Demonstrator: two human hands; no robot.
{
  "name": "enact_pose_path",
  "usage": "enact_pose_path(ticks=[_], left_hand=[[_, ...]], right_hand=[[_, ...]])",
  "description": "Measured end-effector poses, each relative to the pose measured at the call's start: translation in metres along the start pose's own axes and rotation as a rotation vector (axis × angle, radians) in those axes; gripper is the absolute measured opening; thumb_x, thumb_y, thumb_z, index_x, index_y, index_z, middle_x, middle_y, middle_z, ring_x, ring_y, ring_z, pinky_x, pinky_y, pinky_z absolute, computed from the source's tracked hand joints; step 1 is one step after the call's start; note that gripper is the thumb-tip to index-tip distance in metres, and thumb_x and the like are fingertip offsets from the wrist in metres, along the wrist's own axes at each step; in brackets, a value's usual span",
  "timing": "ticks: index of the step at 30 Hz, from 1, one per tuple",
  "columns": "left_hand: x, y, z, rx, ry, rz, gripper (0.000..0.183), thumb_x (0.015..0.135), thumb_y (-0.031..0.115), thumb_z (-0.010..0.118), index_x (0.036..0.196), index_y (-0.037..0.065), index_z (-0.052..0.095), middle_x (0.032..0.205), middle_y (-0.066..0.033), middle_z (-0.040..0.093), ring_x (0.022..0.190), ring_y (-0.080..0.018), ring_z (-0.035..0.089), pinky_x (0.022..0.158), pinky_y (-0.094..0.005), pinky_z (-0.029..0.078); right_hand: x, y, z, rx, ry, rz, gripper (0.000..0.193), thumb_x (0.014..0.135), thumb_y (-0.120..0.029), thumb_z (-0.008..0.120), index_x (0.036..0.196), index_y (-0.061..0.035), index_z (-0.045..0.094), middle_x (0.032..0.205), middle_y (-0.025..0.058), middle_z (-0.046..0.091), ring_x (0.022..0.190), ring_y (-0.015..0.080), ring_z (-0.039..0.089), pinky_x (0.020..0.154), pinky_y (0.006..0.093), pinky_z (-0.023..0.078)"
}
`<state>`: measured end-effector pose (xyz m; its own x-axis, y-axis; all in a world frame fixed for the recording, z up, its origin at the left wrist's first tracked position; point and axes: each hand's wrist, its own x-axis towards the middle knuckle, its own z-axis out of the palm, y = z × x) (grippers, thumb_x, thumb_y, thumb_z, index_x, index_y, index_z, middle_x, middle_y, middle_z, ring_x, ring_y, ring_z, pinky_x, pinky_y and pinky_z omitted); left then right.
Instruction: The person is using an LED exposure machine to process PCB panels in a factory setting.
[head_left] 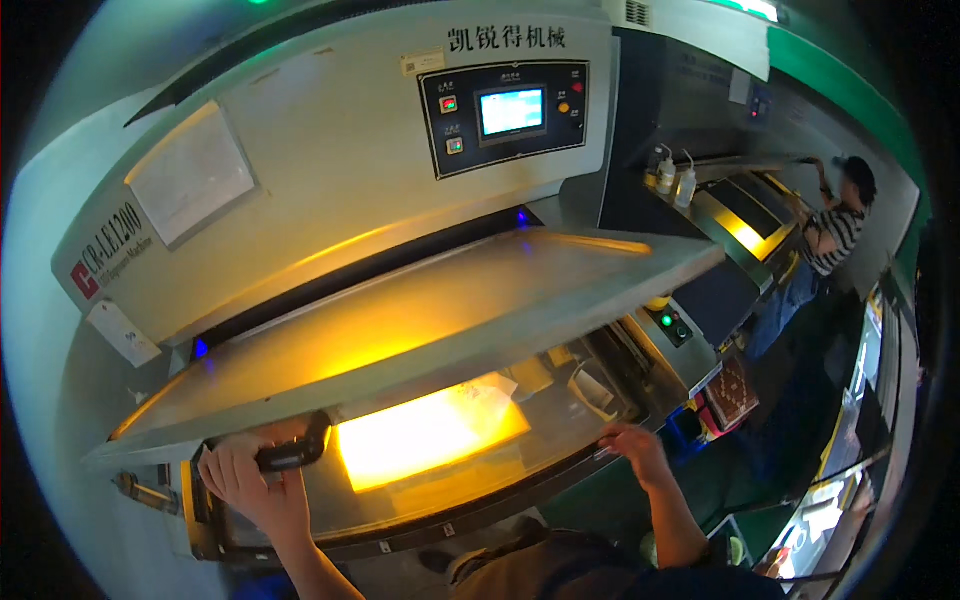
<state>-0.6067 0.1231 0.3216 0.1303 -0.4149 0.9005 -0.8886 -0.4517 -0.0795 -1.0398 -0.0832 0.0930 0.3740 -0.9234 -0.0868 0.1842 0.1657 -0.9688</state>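
A wide hinged lid of a large exposure machine stands tilted up over its bed. My left hand is closed around the black handle at the lid's front left. Beneath the lid, a bright yellow-white light panel glows through the bed, with a thin translucent sheet at its far right corner. My right hand is by the bed's front right edge, fingers loosely bent and apart, nothing visible in them. Whether its fingertips touch the edge is hard to tell.
A control panel with a lit screen is on the machine's upper body. A green-lit button box sits right of the bed. Farther right, another person works at a similar machine near squeeze bottles. A patterned box stands low at right.
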Motion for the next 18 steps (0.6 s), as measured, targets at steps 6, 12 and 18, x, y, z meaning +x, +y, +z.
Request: enact_pose_path(ticks=[6,12,18], left_hand=[[-0.118,0.020,-0.018,-0.049,-0.164,-0.102,0.020,0.073,0.021,0.071,0.062,0.016,0.055,0.065,0.0003,0.057,0.066,-0.0246,0.056,0.070,-0.0409,0.038],[-0.288,0.033,-0.013,-0.093,-1.253,-0.083,0.016,0.066,0.029,0.075,0.065,0.015,0.068,0.058,-0.0046,0.062,0.056,-0.0280,0.062,0.059,-0.0403,0.045],[-0.359,0.073,0.069,-0.052,-1.956,-0.148,0.038,0.078,0.033,0.060,0.106,0.009,0.070,0.107,-0.0162,0.069,0.101,-0.0368,0.065,0.089,-0.0447,0.051]], right_hand=[[0.034,-0.059,-0.169,0.327,0.826,-0.269,0.032,0.092,-0.030,0.057,0.116,-0.0073,0.061,0.107,0.0064,0.061,0.089,0.0166,0.058,0.074,0.0312,0.047],[0.146,-0.014,-0.302,-0.428,0.698,-0.274,0.041,0.092,-0.030,0.060,0.125,-0.0057,0.058,0.122,0.0097,0.059,0.112,0.0233,0.056,0.094,0.0362,0.045],[0.227,-0.001,-0.207,-1.534,0.713,0.190,0.070,0.091,-0.043,0.056,0.149,-0.0124,0.030,0.153,0.0126,0.031,0.142,0.0300,0.028,0.116,0.0462,0.023]])
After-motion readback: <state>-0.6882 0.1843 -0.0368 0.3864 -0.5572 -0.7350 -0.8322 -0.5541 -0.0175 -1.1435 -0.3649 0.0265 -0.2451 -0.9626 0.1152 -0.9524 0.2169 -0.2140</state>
